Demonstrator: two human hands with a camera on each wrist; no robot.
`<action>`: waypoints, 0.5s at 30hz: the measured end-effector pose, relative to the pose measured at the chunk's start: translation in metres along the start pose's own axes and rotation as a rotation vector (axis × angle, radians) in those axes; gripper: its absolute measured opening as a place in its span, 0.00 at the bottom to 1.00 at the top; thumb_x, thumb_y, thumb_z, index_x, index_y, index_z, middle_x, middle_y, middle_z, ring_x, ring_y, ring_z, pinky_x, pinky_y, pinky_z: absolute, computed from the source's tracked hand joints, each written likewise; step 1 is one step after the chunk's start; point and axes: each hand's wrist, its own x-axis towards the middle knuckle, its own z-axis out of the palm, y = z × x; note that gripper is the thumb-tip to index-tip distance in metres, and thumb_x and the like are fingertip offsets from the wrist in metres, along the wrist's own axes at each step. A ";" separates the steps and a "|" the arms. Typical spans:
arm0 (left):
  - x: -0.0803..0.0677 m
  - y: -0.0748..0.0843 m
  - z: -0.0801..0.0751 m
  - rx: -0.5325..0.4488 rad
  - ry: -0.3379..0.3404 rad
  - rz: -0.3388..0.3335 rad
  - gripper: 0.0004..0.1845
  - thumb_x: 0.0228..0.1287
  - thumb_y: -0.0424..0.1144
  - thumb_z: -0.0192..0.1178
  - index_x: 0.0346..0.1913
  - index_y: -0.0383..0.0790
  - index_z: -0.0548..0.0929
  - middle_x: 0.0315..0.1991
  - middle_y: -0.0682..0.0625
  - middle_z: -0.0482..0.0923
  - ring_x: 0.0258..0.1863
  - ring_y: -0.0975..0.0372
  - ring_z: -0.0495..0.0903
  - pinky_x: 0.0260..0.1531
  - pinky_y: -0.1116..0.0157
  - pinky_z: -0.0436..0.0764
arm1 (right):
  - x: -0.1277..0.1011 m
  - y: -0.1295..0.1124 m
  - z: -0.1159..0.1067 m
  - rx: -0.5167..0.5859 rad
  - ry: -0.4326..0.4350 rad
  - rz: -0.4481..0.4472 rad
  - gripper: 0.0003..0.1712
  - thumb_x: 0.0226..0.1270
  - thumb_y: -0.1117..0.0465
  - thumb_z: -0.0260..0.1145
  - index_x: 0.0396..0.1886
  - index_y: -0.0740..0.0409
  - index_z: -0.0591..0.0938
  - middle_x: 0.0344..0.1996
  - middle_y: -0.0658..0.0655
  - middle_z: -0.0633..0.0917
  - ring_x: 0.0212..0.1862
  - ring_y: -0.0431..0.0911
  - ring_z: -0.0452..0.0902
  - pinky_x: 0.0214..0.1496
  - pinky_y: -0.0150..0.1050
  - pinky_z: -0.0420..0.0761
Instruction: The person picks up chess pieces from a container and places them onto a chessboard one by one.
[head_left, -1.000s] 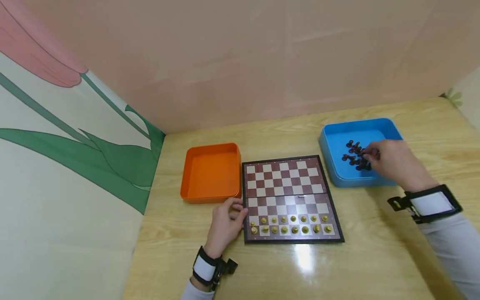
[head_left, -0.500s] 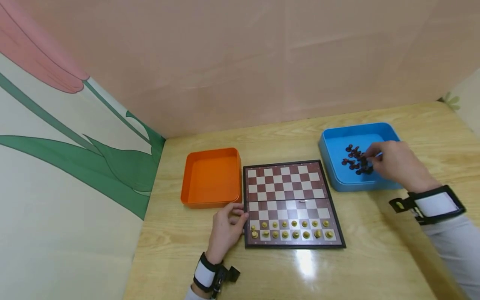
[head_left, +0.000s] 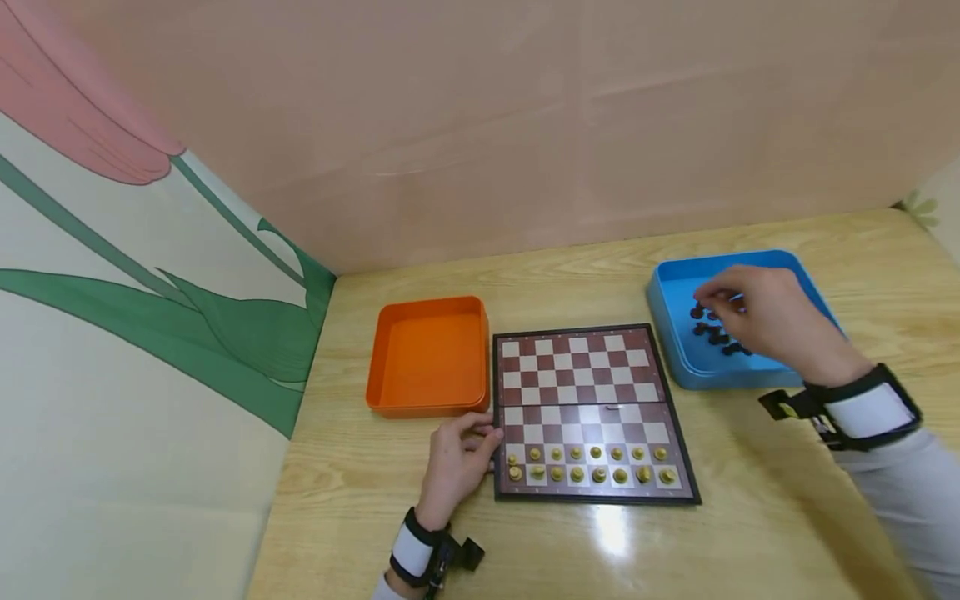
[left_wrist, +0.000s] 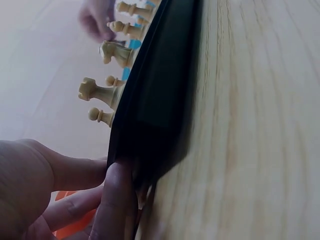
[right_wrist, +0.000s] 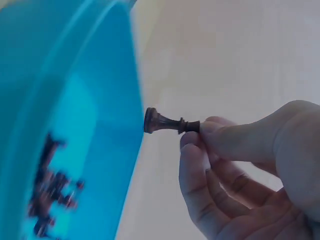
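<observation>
In the head view, a magnetic-looking chessboard [head_left: 585, 367] lies flat on the table, hinged across its middle. Gold-coloured chess pieces [head_left: 598, 474] stand in two rows along its near side. My left hand [head_left: 457, 458] pinches the board's left edge; the left wrist view shows fingertips [left_wrist: 120, 180] against the black rim. Over the blue tray [head_left: 678, 367], my right hand [head_left: 772, 321] pinches a dark brown chess piece [right_wrist: 167, 122] between thumb and fingers. Its base points away from the hand, and its head is partly covered. More dark chess pieces [head_left: 712, 332] lie loose in that tray.
An orange tray [head_left: 431, 350] sits left of the board, close to its edge. The wooden table [head_left: 570, 550] meets a pinkish backdrop [head_left: 487, 142] behind and a flower-patterned wall covering [head_left: 150, 400] at left.
My right hand has risen from the pile of dark pieces and shifted slightly left, now with one chess piece pinched. My left hand stays at the board's edge.
</observation>
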 end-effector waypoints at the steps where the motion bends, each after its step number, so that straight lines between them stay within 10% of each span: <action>1: 0.000 0.000 0.000 -0.002 -0.002 -0.001 0.13 0.74 0.34 0.70 0.56 0.32 0.89 0.43 0.42 0.88 0.31 0.61 0.91 0.25 0.68 0.91 | 0.002 -0.007 0.002 0.006 0.013 -0.021 0.08 0.69 0.75 0.71 0.44 0.65 0.91 0.39 0.62 0.91 0.34 0.53 0.87 0.31 0.50 0.91; 15: 0.003 -0.003 -0.001 -0.029 -0.013 -0.043 0.14 0.72 0.35 0.72 0.56 0.33 0.89 0.42 0.44 0.87 0.31 0.62 0.89 0.25 0.68 0.91 | 0.035 -0.071 0.050 0.110 -0.044 -0.108 0.09 0.68 0.74 0.74 0.44 0.60 0.91 0.42 0.60 0.91 0.41 0.52 0.86 0.41 0.56 0.92</action>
